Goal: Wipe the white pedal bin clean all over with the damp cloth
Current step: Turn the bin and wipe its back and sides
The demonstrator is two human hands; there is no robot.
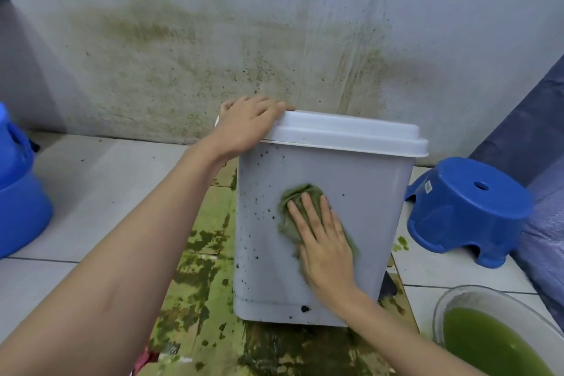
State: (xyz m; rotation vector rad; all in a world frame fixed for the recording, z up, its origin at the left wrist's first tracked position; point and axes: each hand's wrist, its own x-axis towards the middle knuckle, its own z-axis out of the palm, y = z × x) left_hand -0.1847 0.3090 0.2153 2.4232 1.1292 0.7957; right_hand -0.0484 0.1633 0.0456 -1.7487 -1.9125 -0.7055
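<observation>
Wall (pixel 213 40) fills the top of my view, pale and streaked with brownish-green stains and dark specks. Below it I see the tiled floor (pixel 91 192), and on it flattened cardboard (pixel 207 299) blotched with green, running under the bin.

I have the white pedal bin (pixel 360 223) standing upright on that cardboard, close to the wall, lid (pixel 345 131) down. Its near face carries many dark spots, thickest along the left side, with one larger blob near the bottom edge.

To the right a blue stool (pixel 467 207) sits on the floor just beside the bin, with dark blue fabric (pixel 531 131) behind it. At the left edge I see a blue container (pixel 21 192), partly cut off. In the lower right corner a clear basin (pixel 488 336) holds cloudy green liquid.

My left hand (pixel 250 125) rests over the lid's near left corner, fingers curled over the edge and gripping it. My right hand (pixel 323 238) lies flat on the bin's near face with fingers straight and slightly spread, pressing the damp cloth (pixel 293 207) against the plastic. The cloth is green and bunched, showing above and to both sides of the fingers.
</observation>
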